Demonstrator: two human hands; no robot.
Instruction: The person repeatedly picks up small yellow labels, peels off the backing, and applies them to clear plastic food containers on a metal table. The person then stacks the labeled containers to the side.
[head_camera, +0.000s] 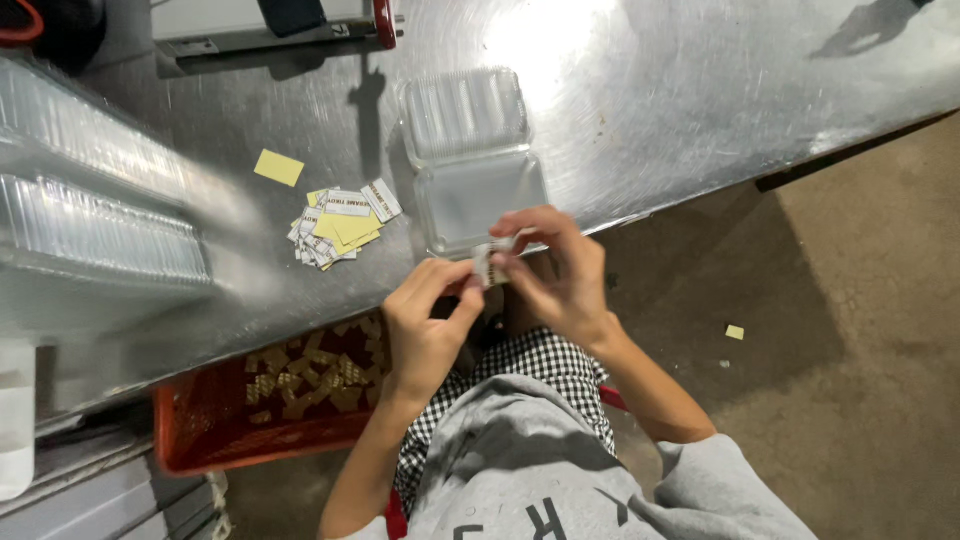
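Both hands meet at the near edge of a steel table (650, 110), pinching one small white label sticker (488, 262) between them. My left hand (428, 325) grips its lower left side with thumb and fingers. My right hand (555, 270) holds its upper right side, fingers curled over it. Just beyond the hands an open clear plastic clamshell box (470, 160) lies on the table, lid folded back. A small heap of white and yellow label stickers (338, 226) sits to the left of the box, with one loose yellow backing slip (279, 168) farther left.
Long stacks of clear plastic boxes (95, 200) lie along the left side of the table. Under the table edge an orange crate (205, 425) holds several yellow paper scraps. Brown floor lies to the right, with one yellow scrap (735, 332) on it.
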